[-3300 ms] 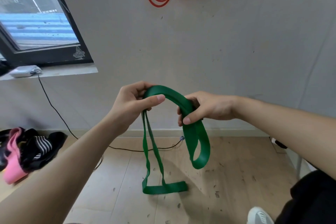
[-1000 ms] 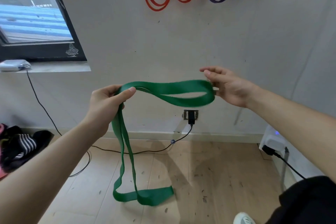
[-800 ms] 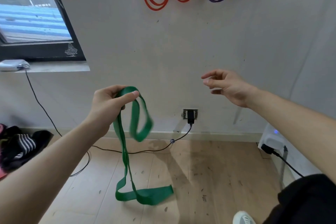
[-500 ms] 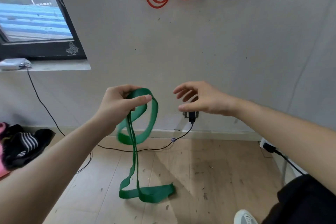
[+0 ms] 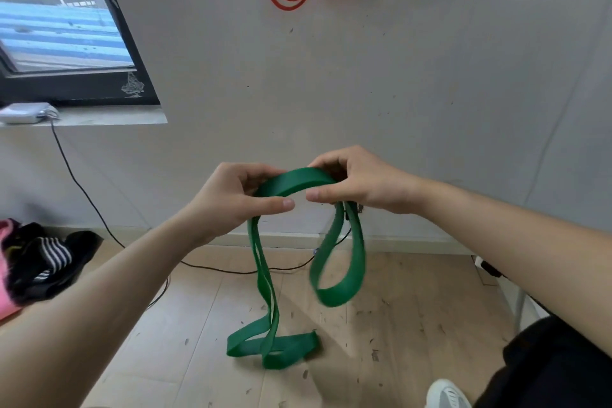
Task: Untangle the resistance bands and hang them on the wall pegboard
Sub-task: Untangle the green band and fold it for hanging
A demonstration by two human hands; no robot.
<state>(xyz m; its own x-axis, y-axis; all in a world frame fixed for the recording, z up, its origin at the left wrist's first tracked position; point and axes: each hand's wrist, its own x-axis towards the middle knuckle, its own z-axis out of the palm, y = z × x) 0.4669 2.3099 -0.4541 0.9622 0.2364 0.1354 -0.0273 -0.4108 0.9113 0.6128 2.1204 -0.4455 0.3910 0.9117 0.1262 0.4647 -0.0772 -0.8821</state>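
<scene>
Your left hand (image 5: pixel 231 199) and right hand (image 5: pixel 357 185) both grip the green band (image 5: pixel 294 180), which arches between your curled fingers (image 5: pixel 265 202); one loop hangs below your right fingers, the rest trails to the floor (image 5: pixel 397 325).

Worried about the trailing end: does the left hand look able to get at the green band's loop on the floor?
Probably not as is: the left hand grips the green band up high, and the floor loop lies well below it. Nothing blocks the way; it would need stooping.
</scene>
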